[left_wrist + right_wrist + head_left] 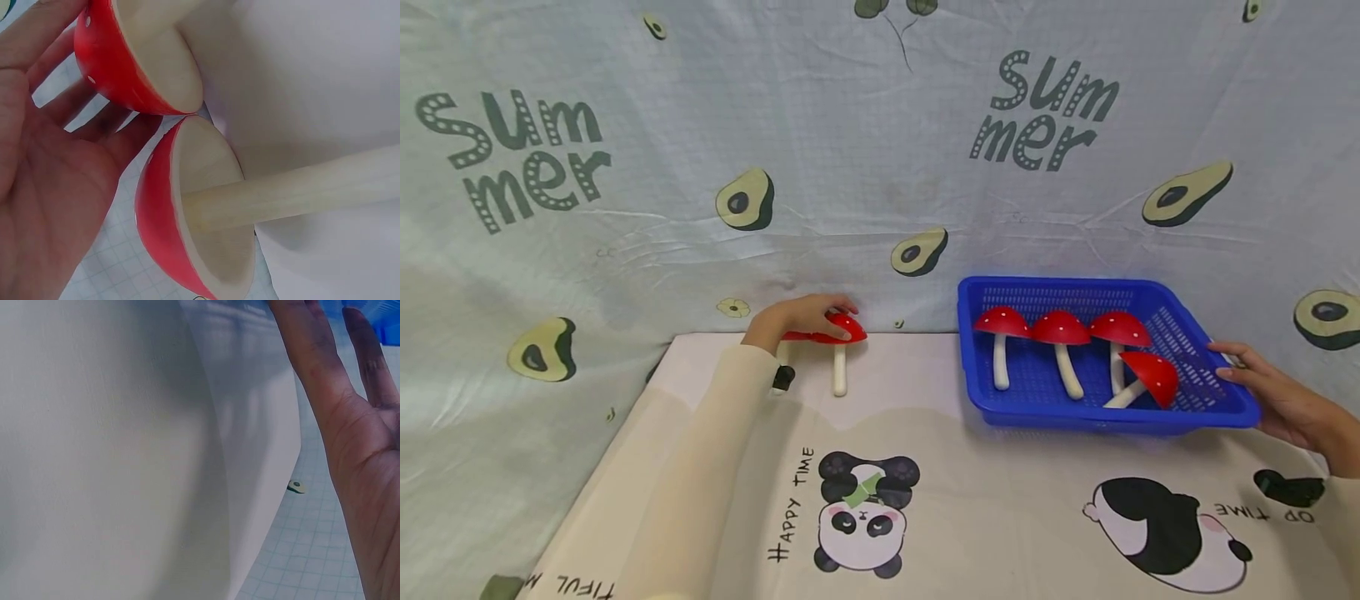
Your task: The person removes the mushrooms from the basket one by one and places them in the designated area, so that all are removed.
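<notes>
My left hand holds the red, white-dotted cap of a toy mushroom at the table's far edge. The mushroom's pale stem points toward me. Beside it, partly hidden by my wrist in the head view, is a second mushroom; the two caps meet in the left wrist view. On the right, my right hand grips the right-hand rim of a blue plastic basket, its fingertips over the edge. Several more red-capped mushrooms lie inside the basket, one tilted across another's stem.
A pale cloth with avocado prints hangs right behind the table. The white tabletop carries printed pandas and lettering. Between the left-hand mushrooms and the basket lies a stretch of tabletop.
</notes>
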`<state>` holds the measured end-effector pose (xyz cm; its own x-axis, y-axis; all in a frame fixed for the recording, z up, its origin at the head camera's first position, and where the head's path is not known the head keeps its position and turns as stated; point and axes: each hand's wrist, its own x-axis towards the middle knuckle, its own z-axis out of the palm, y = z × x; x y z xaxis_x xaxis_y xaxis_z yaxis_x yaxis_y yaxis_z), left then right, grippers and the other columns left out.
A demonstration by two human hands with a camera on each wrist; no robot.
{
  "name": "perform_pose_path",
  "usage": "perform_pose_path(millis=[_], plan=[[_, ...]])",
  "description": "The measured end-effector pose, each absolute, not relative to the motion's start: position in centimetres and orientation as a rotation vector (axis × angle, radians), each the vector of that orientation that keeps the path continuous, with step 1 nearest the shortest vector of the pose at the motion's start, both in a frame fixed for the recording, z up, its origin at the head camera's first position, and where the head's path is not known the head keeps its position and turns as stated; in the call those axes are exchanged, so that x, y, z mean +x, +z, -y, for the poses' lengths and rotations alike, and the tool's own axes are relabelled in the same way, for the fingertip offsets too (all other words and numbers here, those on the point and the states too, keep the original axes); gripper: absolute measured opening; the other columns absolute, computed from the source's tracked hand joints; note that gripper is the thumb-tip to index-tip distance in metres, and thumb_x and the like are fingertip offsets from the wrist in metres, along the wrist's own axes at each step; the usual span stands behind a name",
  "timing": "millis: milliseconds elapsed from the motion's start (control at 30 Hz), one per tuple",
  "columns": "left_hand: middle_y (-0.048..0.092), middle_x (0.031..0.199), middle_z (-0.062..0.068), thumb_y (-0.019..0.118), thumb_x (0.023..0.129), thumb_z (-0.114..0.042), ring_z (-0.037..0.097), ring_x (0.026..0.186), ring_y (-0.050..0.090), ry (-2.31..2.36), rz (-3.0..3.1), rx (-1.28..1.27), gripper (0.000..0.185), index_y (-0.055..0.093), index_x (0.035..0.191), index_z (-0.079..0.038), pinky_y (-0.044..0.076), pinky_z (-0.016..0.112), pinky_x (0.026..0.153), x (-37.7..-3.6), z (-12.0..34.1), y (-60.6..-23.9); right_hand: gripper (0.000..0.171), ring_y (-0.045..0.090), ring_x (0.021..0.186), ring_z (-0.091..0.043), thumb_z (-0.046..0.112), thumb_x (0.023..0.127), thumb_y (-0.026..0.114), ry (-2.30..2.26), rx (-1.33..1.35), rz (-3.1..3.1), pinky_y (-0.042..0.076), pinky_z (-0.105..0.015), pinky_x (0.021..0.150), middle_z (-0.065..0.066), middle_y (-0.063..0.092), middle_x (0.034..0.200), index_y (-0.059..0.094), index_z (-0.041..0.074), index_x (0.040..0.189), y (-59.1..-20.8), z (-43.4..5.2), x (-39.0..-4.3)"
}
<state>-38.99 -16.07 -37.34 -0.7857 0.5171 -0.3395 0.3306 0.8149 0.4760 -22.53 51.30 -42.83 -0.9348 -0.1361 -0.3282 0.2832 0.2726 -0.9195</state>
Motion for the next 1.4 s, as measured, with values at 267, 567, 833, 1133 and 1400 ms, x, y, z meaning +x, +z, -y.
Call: perform_pose_path(millis=[267,567,833,1133,1400], plan=[[0.052,0.146,0.013,0.064,0.099,-0.025,0.031,0.134,0.044,0.636,-2.548,0.746,0.052,0.050,0.147,-0.011,0.037,0.048,0.115,-38.5,16.0,-37.4,0.040,0.070,0.091,-0.017,0.025,0.110,0.041,-1.737,0.126,-2.177,0.061,-0.050,0.078,0.028,0.053,0.103,0.034,0.062,0.124,-43.1,-51.3,-22.6],[0.053,0.145,0.018,0.062,0.100,-0.020,0.039,0.136,0.045,0.773,-2.541,0.981,0.046,0.053,0.142,-0.004,0.036,0.054,0.115,-37.9,13.4,-36.0,0.043,0.070,0.091,-0.017,0.025,0.110,0.042,-1.748,0.138,-2.180,0.060,-0.051,0.079,0.030,0.053,0.101,0.033,0.063,0.127,-43.1,-51.5,-22.5],[0.052,0.146,0.010,0.064,0.100,-0.022,0.038,0.139,0.044,0.773,-2.503,1.151,0.043,0.056,0.141,-0.011,0.038,0.054,0.114,-37.1,10.1,-34.8,0.043,0.071,0.091,-0.017,0.026,0.110,0.042,-1.741,0.144,-2.185,0.060,-0.052,0.079,0.030,0.053,0.102,0.032,0.064,0.126,-43.0,-51.4,-22.4],[0.053,0.146,0.006,0.063,0.101,-0.027,0.030,0.137,0.046,0.767,-2.458,1.307,0.043,0.057,0.141,-0.012,0.041,0.049,0.113,-36.6,6.7,-33.9,0.043,0.071,0.091,-0.017,0.027,0.110,0.041,-1.694,0.123,-2.229,0.060,-0.051,0.079,0.031,0.053,0.102,0.031,0.065,0.126,-43.1,-51.5,-22.6],[0.055,0.145,0.005,0.062,0.102,-0.024,0.023,0.136,0.048,0.718,-2.442,1.359,0.040,0.059,0.140,-0.012,0.043,0.047,0.111,-36.2,4.2,-33.5,0.039,0.069,0.092,-0.015,0.029,0.111,0.039,-1.670,0.133,-2.235,0.061,-0.050,0.079,0.029,0.052,0.104,0.032,0.065,0.123,-43.0,-51.5,-22.6]])
